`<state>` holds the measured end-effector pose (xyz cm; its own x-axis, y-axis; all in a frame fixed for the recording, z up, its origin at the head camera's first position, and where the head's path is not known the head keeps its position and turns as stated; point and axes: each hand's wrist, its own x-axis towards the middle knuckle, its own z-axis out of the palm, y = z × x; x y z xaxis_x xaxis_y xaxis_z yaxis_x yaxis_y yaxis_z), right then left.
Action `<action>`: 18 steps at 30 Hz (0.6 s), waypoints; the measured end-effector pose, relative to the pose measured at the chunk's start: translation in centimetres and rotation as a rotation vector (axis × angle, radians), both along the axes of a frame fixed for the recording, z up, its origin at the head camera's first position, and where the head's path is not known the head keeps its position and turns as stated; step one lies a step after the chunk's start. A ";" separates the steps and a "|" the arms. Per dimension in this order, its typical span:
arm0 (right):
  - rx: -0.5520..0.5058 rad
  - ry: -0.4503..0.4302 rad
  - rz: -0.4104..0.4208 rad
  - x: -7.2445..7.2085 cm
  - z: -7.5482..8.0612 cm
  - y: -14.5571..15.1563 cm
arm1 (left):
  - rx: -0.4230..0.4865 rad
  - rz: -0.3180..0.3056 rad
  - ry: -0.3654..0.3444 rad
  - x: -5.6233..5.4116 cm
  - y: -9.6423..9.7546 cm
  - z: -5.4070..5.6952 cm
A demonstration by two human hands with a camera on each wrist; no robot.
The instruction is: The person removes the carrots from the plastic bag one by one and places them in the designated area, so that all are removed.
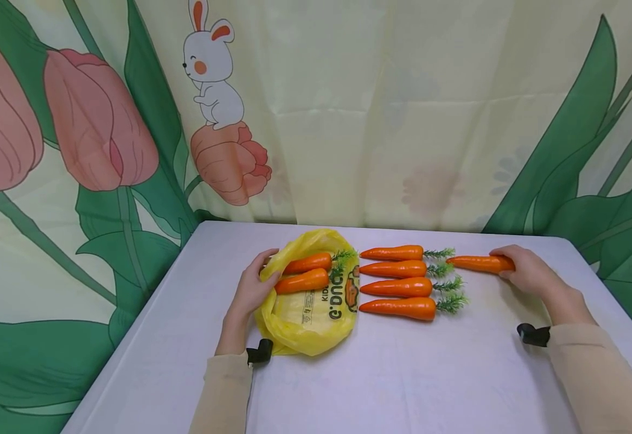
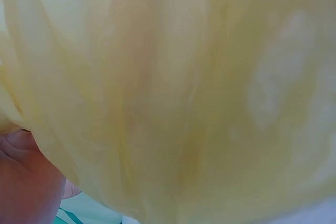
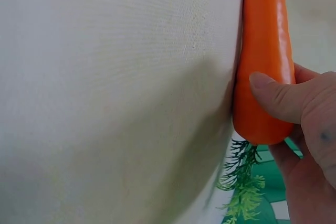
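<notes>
The carrot (image 1: 478, 263) in the right hand (image 1: 535, 278) is lying to the right of the yellow bag (image 1: 306, 345), well apart from it, with a row of four carrots (image 1: 398, 287) sitting between the two. Its long axis is running left to right, roughly in line with the row, and its thin tip is pointing left towards the bag, ending right by the leaves of the far two carrots in the row; whether it is touching them is hard to tell. The right hand is much the nearer one to this carrot, and its grip is closing narrowly round the thick end, the thumb pressing on one side while the green leaves (image 3: 247, 192) are poking out beyond. Whether the carrot is resting on the worktop (image 1: 402, 374) or hanging just above it, the views are not showing clearly. Over on the left, the left hand (image 1: 250, 286) is holding the bag's left rim, its grip folding the thin plastic between thumb and fingers, and two carrots (image 1: 302, 281) are lying at the bag's mouth, leaves pointing right.
</notes>
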<state>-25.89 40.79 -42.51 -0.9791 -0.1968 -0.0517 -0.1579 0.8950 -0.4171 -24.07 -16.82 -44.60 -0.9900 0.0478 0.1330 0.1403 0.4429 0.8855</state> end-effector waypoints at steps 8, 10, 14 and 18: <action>-0.011 -0.016 -0.016 -0.4 -0.2 0.1 | 0.007 -0.001 -0.001 0.0 0.0 0.0; -0.015 -0.015 -0.015 -0.4 -0.2 0.1 | 0.010 -0.001 -0.001 0.0 0.0 0.0; -0.016 -0.023 -0.025 -0.4 -0.2 0.2 | 0.010 0.002 -0.003 0.0 0.0 -0.1; -0.015 -0.034 -0.049 -0.3 -0.1 0.4 | 0.004 0.002 0.001 0.0 -0.1 0.0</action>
